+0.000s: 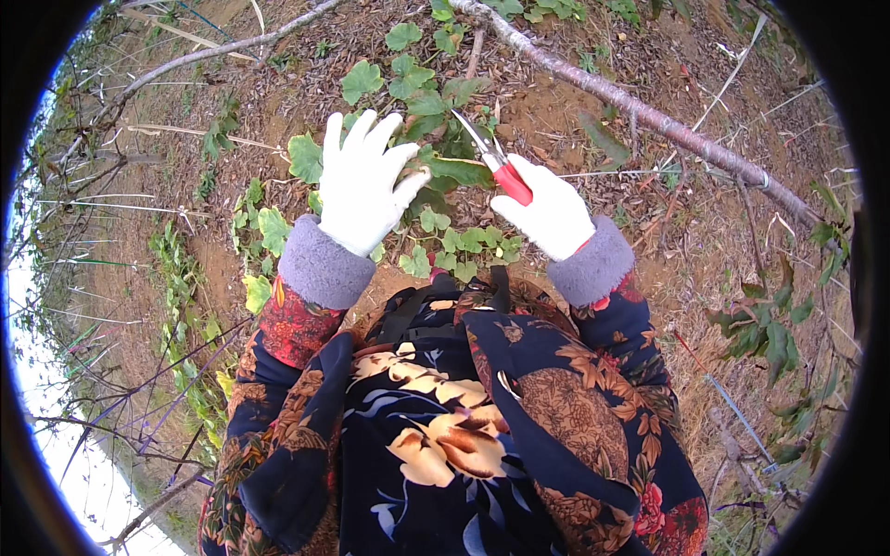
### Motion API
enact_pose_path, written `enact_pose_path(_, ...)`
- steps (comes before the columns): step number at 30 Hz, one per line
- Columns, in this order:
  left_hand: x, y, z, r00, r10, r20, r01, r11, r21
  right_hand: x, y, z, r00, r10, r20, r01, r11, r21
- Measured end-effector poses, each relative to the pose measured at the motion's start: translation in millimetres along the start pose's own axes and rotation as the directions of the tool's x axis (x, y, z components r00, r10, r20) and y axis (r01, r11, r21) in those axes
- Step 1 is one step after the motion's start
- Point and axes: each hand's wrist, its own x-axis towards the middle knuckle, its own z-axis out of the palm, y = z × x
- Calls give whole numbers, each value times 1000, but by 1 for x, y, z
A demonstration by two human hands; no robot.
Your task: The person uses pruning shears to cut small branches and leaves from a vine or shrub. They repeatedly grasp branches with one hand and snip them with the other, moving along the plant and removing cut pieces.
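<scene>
My left hand (361,187), in a white glove, is over the leafy growth with its fingers spread. Its thumb and forefinger are near the edge of a long green leaf (459,170); whether they touch it cannot be seen. My right hand (549,201), also gloved in white, grips red-handled pruning shears (513,182). Their narrow blades point up and left, beside the same cluster of leaves, and look slightly parted. Low lobed vine leaves (410,76) grow from the ground beyond and beneath both hands.
A thick bare branch (591,83) slants across the upper right, and a thinner one (215,52) crosses the upper left. Leafy twigs (765,326) hang at the right. Tie strings (730,396) run through the branches. Brown soil (285,118) with dry litter lies below.
</scene>
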Motion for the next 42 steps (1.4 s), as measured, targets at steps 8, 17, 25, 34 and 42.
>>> enact_pose_path(8, -1, -3, 2, 1000, -16, 3, 16, 1000, -8, 1, 7, 0, 965, 200, 171, -259, 838, 481)
enact_pose_path(17, -4, -6, 3, 1000, -15, -2, 15, 1000, -8, -4, 1, 4, 999, -18, -36, 10, 976, -219)
enact_pose_path(25, -3, -2, 4, 1000, -11, 2, 11, 1000, -13, -5, -4, -3, 991, -79, -111, 46, 961, -274)
enact_pose_path(34, -3, 0, 5, 1000, -5, 12, 5, 1000, -6, -1, -7, 1, 998, -28, -49, 13, 958, -286)
enact_pose_path(42, -3, -10, 6, 1000, 4, -13, -4, 999, -35, 1, -8, 20, 996, -8, -88, -4, 990, -142)
